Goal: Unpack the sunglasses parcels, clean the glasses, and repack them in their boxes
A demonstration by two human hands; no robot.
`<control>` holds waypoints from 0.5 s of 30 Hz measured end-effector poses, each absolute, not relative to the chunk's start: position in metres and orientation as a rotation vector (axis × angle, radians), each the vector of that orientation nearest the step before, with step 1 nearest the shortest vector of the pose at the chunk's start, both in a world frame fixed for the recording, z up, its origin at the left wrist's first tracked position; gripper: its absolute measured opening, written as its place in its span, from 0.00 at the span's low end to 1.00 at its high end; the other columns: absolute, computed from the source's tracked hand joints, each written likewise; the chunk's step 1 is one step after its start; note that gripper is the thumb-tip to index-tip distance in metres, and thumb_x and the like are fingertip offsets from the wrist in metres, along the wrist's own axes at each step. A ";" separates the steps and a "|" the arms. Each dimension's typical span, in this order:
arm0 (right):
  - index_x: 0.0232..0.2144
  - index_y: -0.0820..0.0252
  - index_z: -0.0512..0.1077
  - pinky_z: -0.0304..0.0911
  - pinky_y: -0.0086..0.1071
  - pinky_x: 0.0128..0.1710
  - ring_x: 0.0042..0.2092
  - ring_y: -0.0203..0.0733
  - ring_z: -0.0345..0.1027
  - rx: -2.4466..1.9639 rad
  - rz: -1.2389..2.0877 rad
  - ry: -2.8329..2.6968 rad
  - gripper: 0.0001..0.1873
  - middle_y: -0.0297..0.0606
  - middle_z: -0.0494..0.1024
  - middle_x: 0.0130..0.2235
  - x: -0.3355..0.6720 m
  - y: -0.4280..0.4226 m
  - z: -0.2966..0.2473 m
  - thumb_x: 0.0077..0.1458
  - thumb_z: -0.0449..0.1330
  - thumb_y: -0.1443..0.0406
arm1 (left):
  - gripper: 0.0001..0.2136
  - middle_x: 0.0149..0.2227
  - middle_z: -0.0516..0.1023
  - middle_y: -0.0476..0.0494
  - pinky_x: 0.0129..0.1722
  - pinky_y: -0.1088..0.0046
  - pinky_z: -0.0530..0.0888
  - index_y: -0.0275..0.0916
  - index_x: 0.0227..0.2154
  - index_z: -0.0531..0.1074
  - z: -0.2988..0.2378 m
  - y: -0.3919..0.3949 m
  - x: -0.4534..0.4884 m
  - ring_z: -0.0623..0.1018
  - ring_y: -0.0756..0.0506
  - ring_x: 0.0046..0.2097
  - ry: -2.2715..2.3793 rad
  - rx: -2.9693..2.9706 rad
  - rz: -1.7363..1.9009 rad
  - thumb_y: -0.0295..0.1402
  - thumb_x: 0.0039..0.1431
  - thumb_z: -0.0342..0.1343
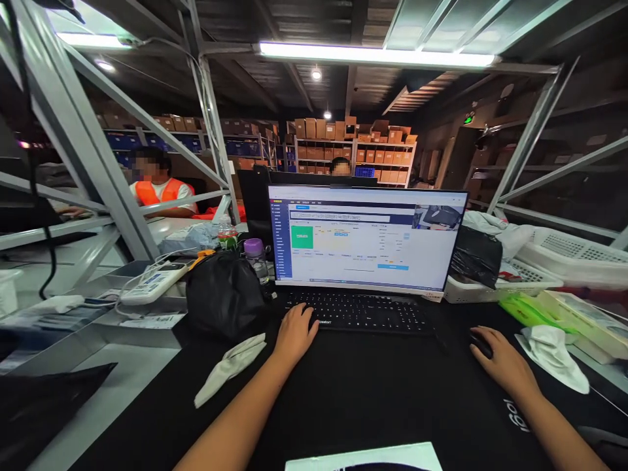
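My left hand (296,331) rests on the left end of a black keyboard (373,313), its fingers spread and nothing held. Over at the right, my right hand (505,358) is wrapped round a black computer mouse (481,345) on the dark desk mat (373,386). Behind the keyboard stands a lit monitor (363,245) showing a web page with a green square and a small camera picture. To the left of my left arm lies a crumpled white cloth (230,367). Another white cloth (554,356) sits beside my right hand.
A black bag (223,294) and a purple-capped bottle (255,258) stand left of the monitor, near a white power strip (156,282). White baskets (564,252) and a green packet (534,311) are at right. A person in an orange vest (159,193) sits beyond the metal frame (216,131).
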State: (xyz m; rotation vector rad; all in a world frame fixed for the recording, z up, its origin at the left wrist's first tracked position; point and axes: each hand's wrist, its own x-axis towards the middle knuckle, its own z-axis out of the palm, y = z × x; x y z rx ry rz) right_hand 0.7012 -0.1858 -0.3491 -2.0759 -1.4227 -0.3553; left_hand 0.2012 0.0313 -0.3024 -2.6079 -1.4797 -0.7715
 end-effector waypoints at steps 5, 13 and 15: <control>0.50 0.57 0.74 0.68 0.48 0.55 0.55 0.56 0.72 -2.116 -0.355 -1.447 0.26 0.48 0.75 0.54 0.708 -0.185 -0.356 0.56 0.51 0.52 | 0.15 0.58 0.72 0.36 0.59 0.49 0.70 0.36 0.53 0.72 -0.300 0.030 0.201 0.72 0.37 0.61 -1.486 -2.605 -0.745 0.37 0.67 0.56; 0.53 0.53 0.73 0.70 0.47 0.50 0.54 0.55 0.72 -2.200 -0.395 -1.442 0.27 0.47 0.71 0.56 0.715 -0.186 -0.363 0.59 0.50 0.49 | 0.15 0.57 0.73 0.37 0.59 0.49 0.70 0.37 0.52 0.72 -0.298 0.027 0.202 0.72 0.37 0.60 -1.487 -2.607 -0.741 0.38 0.67 0.57; 0.53 0.53 0.73 0.70 0.47 0.50 0.53 0.55 0.73 -2.200 -0.402 -1.445 0.27 0.47 0.71 0.55 0.716 -0.185 -0.363 0.59 0.50 0.49 | 0.15 0.58 0.73 0.37 0.59 0.49 0.71 0.37 0.52 0.72 -0.298 0.026 0.202 0.72 0.37 0.60 -1.490 -2.607 -0.738 0.38 0.67 0.57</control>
